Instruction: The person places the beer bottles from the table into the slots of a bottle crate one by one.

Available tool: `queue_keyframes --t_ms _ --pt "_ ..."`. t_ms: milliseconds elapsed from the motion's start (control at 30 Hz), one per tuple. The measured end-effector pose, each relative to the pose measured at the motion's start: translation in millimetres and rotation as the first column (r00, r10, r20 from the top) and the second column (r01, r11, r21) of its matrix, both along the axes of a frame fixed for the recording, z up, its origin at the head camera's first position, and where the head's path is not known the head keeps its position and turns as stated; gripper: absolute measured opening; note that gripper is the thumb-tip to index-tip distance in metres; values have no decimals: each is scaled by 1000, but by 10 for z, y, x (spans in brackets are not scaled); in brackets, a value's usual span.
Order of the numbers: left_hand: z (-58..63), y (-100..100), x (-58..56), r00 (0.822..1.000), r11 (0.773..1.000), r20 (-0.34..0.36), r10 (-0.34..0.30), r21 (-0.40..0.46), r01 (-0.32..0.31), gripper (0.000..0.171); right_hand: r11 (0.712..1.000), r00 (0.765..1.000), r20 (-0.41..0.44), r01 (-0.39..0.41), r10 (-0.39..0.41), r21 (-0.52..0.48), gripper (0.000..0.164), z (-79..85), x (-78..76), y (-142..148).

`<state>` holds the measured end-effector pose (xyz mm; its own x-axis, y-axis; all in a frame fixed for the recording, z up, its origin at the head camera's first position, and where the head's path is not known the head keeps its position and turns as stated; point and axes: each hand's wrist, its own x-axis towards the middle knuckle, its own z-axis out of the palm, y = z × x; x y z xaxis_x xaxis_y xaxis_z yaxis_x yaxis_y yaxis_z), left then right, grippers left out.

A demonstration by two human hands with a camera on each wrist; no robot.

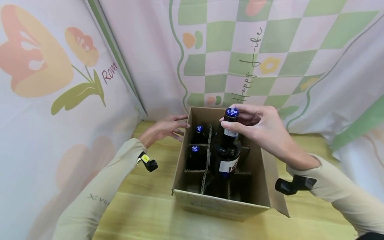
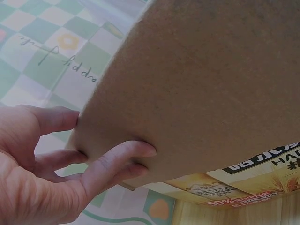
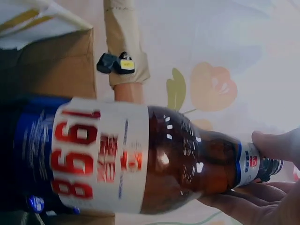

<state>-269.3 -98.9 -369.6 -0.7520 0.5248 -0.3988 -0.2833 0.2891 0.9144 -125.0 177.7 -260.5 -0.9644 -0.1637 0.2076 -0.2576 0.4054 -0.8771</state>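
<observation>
My right hand (image 1: 261,125) grips a brown glass beer bottle (image 3: 173,159) by its neck, thumb and fingers on either side just below the blue cap. The bottle stands upright, raised partly out of a divided cardboard box (image 1: 222,196); its lower end is hidden inside. In the right wrist view its white label (image 3: 122,159) shows a red "1998". My left hand (image 1: 166,128) touches the outside of the box's left wall near the back corner, fingers extended. In the left wrist view, those fingers (image 2: 126,152) rest against plain brown cardboard.
Two more capped bottles, one at the back (image 1: 199,129) and one nearer (image 1: 195,150), stand in the box's left cells. A flap (image 1: 276,186) hangs out on the right side. The box is on a wooden table (image 1: 144,190), with patterned curtains (image 1: 156,66) behind and left.
</observation>
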Motion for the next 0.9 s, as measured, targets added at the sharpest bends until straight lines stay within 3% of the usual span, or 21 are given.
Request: queue_keyframes --t_ms 233,600,900 --pt "4 -4 6 1000 1000 12 11 12 -11 74 999 1000 -17 -4 5 46 35 -48 -67 -76" --pt "7 -7 15 1000 999 11 29 30 -29 74 1000 1000 -1 -4 4 -4 41 -204 -40 -245" --pt "-9 -2 16 999 999 12 40 30 -40 73 994 992 62 -110 110 -8 36 -339 -179 -389"
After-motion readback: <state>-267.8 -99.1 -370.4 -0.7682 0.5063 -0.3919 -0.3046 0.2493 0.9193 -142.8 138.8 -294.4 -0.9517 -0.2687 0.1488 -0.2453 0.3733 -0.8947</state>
